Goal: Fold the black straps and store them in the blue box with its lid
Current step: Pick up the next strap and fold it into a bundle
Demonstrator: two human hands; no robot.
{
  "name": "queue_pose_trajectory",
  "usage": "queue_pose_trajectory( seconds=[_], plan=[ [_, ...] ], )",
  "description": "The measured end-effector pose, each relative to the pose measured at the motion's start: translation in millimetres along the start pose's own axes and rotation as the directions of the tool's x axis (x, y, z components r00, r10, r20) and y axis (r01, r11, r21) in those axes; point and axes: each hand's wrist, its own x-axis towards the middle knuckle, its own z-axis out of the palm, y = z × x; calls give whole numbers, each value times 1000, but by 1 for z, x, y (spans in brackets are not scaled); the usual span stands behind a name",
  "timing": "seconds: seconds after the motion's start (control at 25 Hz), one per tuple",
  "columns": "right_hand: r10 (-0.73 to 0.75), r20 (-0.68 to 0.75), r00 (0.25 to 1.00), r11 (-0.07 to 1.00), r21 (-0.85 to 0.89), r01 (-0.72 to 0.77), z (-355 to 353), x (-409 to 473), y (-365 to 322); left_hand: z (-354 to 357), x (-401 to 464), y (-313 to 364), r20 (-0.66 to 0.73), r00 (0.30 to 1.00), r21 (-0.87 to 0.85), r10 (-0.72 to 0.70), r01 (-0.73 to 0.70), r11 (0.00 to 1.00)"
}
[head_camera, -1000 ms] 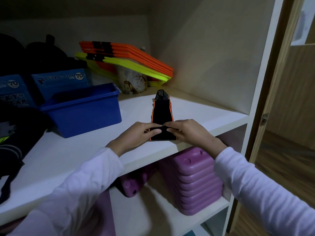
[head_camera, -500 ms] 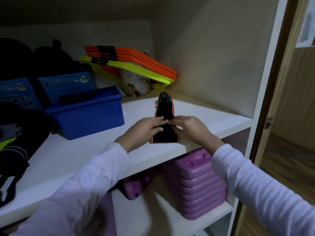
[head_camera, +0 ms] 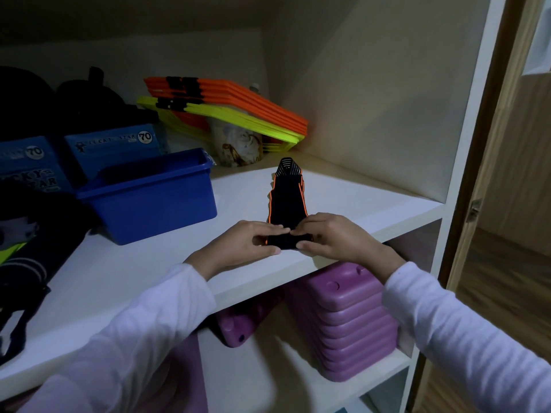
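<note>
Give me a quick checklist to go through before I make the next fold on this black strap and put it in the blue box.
1. Both hands on the strap's near end: left hand and right hand pinch it. Ok.
2. Black strap lies flat on the shelf. Ok.
3. Strap fully folded: far end is stretched out. Not ok.
4. Blue box open, to the left. Ok.
5. Room inside box: cannot tell.
6. Lid in sight: cannot tell.
</note>
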Motion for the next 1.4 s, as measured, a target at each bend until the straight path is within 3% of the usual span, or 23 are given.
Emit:
queue_pose_trajectory(
  seconds=[0.08,0.2,0.28,0.36,0.48,0.68,1.12,1.28,1.4],
  plan=[
    [30,71,997,999,17,-31,-3,3,1,0,-1,0,2,1000,30,2,-2,1000],
    [69,118,991,998,3,-70,-2,7,1,2,1,6,-23,1000,314,19,-11,949],
    [78,65,995,994,-83,-73,-2,11,-3,5,5,13,-80,996,430,37,1,903],
    [29,-35,999,983,-180,-35,2,15,-5,6,7,20,-149,987,415,60,7,910],
    [7,-52,999,989,-145,-15,-1,16,-6,-1,9,18,-215,976,253,42,14,967],
    [-5,-69,998,997,-82,0,-4,10,-1,-1,16,13,73,994,118,-86,77,990],
    [-26,-94,995,996,-85,18,0,0,-1,-1,33,-6,185,977,268,-108,55,962],
    [-24,-80,996,997,-78,18,0,-1,-1,-3,41,-14,149,974,265,-167,124,956],
    [14,-76,997,999,-42,-17,-3,1,-1,-7,44,-18,148,970,171,-193,167,971]
  ],
)
